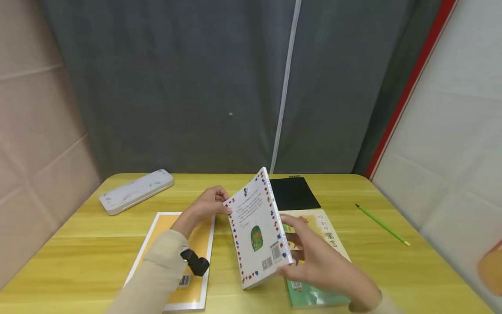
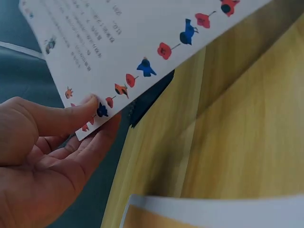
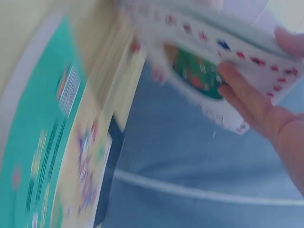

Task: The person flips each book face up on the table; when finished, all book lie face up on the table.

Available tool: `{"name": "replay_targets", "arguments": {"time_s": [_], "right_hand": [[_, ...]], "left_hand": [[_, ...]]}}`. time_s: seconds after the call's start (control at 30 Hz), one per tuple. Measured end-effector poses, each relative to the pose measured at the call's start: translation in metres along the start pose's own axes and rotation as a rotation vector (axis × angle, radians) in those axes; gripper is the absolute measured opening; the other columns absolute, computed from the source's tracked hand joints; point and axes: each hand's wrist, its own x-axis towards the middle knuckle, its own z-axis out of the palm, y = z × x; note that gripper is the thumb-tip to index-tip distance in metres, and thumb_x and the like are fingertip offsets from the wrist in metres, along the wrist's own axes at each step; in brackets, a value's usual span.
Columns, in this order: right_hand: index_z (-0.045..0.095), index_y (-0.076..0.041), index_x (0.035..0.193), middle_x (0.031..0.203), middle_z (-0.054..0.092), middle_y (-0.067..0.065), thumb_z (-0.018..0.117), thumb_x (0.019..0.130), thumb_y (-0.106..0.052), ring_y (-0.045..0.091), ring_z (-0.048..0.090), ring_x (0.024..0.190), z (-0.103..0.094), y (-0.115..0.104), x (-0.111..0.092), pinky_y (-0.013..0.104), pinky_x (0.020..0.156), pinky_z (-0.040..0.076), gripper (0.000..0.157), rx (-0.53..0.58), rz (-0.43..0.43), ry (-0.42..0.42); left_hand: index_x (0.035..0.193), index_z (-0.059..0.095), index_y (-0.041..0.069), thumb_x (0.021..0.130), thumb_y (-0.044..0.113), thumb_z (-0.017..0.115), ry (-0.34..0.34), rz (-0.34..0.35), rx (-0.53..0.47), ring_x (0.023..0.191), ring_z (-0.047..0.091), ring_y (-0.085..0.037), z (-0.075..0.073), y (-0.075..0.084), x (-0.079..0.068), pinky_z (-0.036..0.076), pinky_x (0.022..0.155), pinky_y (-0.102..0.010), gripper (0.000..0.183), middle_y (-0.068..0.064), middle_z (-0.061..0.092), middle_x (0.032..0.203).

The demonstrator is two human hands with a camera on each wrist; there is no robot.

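White, red-and-blue-bordered paperback book (image 1: 251, 218), held tilted
My left hand (image 1: 207, 205) pinched its corner, my right hand (image 1: 319, 261) gripped its spine; a weak pinch could have slipped.

Held white book (image 1: 255, 231): paper, smooth cover. Table (image 1: 423, 279): smooth wood-grain top, slight sheen. Far curtain (image 1: 176, 96): matt cloth. Far-left case (image 1: 136, 192): smooth, hard-looking, metal or plastic unclear. Far notebook (image 1: 296, 194): matt black cover. Near-right green book (image 1: 317, 298): glossy cover. Left sleeve (image 1: 158, 264): matt cloth.
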Motion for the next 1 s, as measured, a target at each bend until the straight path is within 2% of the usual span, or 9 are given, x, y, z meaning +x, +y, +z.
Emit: {"name": "replay_targets", "arguments": {"time_s": [0.13,0.23,0.33,0.43,0.5,0.63,0.77,0.87,1.0], "right_hand": [[0.031,-0.019,0.151,0.153,0.035,0.007,0.071,0.084,0.003,0.032,0.050,0.131,0.021,-0.016,0.001,0.030,0.093,0.053,0.081,0.018,-0.107,0.044],[0.031,-0.019,0.152,0.153,0.036,0.004,0.067,0.083,0.005,0.029,0.050,0.129,0.036,-0.023,0.003,0.026,0.093,0.052,0.081,-0.042,-0.145,0.076],[0.030,-0.018,0.154,0.154,0.037,-0.001,0.065,0.084,0.000,0.021,0.052,0.123,0.047,-0.027,0.006,0.025,0.093,0.052,0.081,-0.119,-0.086,0.073],[0.028,-0.020,0.155,0.152,0.039,-0.004,0.064,0.086,-0.008,0.014,0.053,0.112,0.054,-0.027,0.010,0.024,0.090,0.053,0.079,-0.204,0.000,0.064],[0.028,-0.023,0.155,0.144,0.044,-0.006,0.064,0.087,-0.011,0.011,0.054,0.105,0.056,-0.025,0.013,0.024,0.086,0.053,0.078,-0.243,0.028,0.070],[0.031,-0.020,0.155,0.136,0.050,-0.004,0.063,0.087,-0.010,0.008,0.055,0.097,0.055,-0.021,0.016,0.022,0.076,0.051,0.076,-0.291,0.000,0.106],[0.033,-0.010,0.154,0.144,0.049,0.002,0.064,0.086,-0.010,0.006,0.058,0.098,0.053,-0.015,0.020,0.023,0.079,0.053,0.075,-0.331,-0.051,0.122],[0.035,-0.006,0.153,0.145,0.049,0.005,0.066,0.084,-0.012,0.008,0.058,0.099,0.054,-0.010,0.023,0.026,0.085,0.054,0.076,-0.369,-0.083,0.146],[0.038,-0.009,0.152,0.147,0.049,0.004,0.068,0.085,-0.016,0.011,0.052,0.106,0.058,-0.004,0.026,0.027,0.087,0.051,0.074,-0.410,-0.093,0.141]], "left_hand": [[0.108,0.050,0.000,0.090,-0.007,0.065,-0.072,-0.009,-0.159,0.089,0.058,-0.020,0.022,-0.001,0.009,0.052,0.081,-0.035,0.024,-0.015,0.058,0.108],[0.120,0.047,0.001,0.092,-0.011,0.054,-0.192,0.003,-0.323,0.099,0.060,-0.020,0.034,-0.006,0.013,0.052,0.091,-0.035,0.031,-0.023,0.055,0.127],[0.135,0.041,0.000,0.090,-0.012,0.048,-0.319,0.042,-0.440,0.112,0.058,-0.024,0.041,-0.013,0.013,0.048,0.100,-0.037,0.047,-0.024,0.049,0.141],[0.137,0.042,-0.001,0.091,-0.010,0.047,-0.380,0.070,-0.496,0.122,0.054,-0.031,0.044,-0.016,0.012,0.045,0.104,-0.040,0.047,-0.023,0.045,0.146],[0.135,0.043,-0.004,0.092,-0.011,0.046,-0.353,0.077,-0.490,0.124,0.053,-0.034,0.046,-0.016,0.013,0.045,0.105,-0.041,0.043,-0.023,0.047,0.145],[0.124,0.047,-0.007,0.092,-0.016,0.047,-0.173,0.054,-0.387,0.109,0.061,-0.028,0.046,-0.013,0.013,0.052,0.097,-0.041,0.034,-0.026,0.056,0.126],[0.119,0.049,-0.008,0.093,-0.014,0.050,-0.088,0.027,-0.308,0.094,0.064,-0.022,0.036,-0.005,0.008,0.056,0.089,-0.040,0.027,-0.019,0.063,0.110],[0.124,0.050,-0.009,0.101,0.001,0.049,-0.090,0.021,-0.289,0.091,0.068,-0.021,0.024,0.006,0.003,0.056,0.089,-0.040,0.026,-0.021,0.066,0.108],[0.124,0.056,-0.009,0.106,0.034,0.045,-0.048,0.012,-0.205,0.082,0.071,-0.021,0.011,0.021,-0.004,0.058,0.083,-0.041,0.048,-0.018,0.069,0.100]]}}
